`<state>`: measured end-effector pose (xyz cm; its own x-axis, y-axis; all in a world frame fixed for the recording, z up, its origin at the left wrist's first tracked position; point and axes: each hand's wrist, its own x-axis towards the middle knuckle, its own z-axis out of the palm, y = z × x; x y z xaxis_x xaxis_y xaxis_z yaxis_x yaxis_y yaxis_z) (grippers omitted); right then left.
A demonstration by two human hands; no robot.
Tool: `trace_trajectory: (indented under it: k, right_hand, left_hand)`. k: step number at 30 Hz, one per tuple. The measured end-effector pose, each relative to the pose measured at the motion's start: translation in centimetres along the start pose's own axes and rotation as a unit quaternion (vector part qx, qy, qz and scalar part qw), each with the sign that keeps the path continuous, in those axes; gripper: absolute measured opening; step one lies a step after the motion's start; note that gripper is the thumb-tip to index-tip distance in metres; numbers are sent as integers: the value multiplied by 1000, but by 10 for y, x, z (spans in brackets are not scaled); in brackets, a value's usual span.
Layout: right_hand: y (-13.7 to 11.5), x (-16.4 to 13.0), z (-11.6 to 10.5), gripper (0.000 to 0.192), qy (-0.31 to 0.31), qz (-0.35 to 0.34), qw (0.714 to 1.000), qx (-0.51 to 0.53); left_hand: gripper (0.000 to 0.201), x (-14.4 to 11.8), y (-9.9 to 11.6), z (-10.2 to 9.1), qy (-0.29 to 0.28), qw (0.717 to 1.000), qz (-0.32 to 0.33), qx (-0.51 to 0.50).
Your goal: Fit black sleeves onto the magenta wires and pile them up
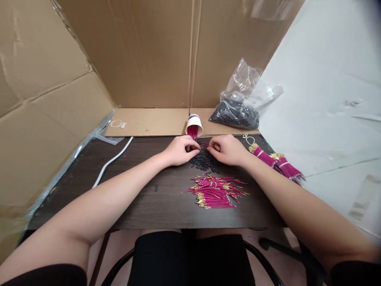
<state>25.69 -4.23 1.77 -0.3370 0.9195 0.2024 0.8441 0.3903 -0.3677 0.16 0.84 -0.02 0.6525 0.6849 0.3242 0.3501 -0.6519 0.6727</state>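
Note:
My right hand [226,149] is closed in a pinch on a short magenta wire [204,143] that points across toward my left hand. My left hand [182,150] has its thumb and fingers drawn together close to the wire's other end; whatever lies between those fingertips is too small to make out. Just below both hands spreads a pile of short black tubes [204,162]. Nearer the table edge is a heap of magenta wires [214,192] with gold-coloured tips. A white paper cup [195,120] lies tipped beyond my hands, more magenta wires [193,132] inside it.
A clear plastic bag [238,109] full of black pieces sits at the back right. Banded wire bundles [281,163] lie by my right forearm. Pale rubber bands [116,123] rest on a cardboard strip [149,119]. A white cable [111,161] crosses the table's left. Cardboard walls [143,55] enclose the back.

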Motion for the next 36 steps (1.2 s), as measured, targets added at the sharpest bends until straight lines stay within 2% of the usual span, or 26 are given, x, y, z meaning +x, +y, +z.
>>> trace_trajectory:
  k: [8,16,20,23,28,32,36]
  right_hand:
    - [-3,0,3,5,-29,-17,999,4]
    - [-6,-3,8,10,-28,-132,989,65]
    - [-16,-7,-3,13,-32,-184,978,90]
    - [-26,-11,-18,14,-82,-193,970,121]
    - [-43,-19,-33,17,-209,-179,953,128]
    - [-49,-22,-29,8,-238,-177,948,119]
    - [-54,-23,-24,9,-242,-181,945,128]
  left_hand:
    - [9,0,-1,0,-2,1000,7,-4]
    - [16,0,0,-1,-11,1000,4,-4]
    - [17,0,0,-2,-23,999,22,-11]
    - [15,-1,-1,-2,-26,999,28,-6]
    - [14,-2,-3,-1,-16,999,32,-10]
    - [11,-1,-4,0,-9,999,37,-14]
    - [9,0,-2,0,-16,999,30,-14]
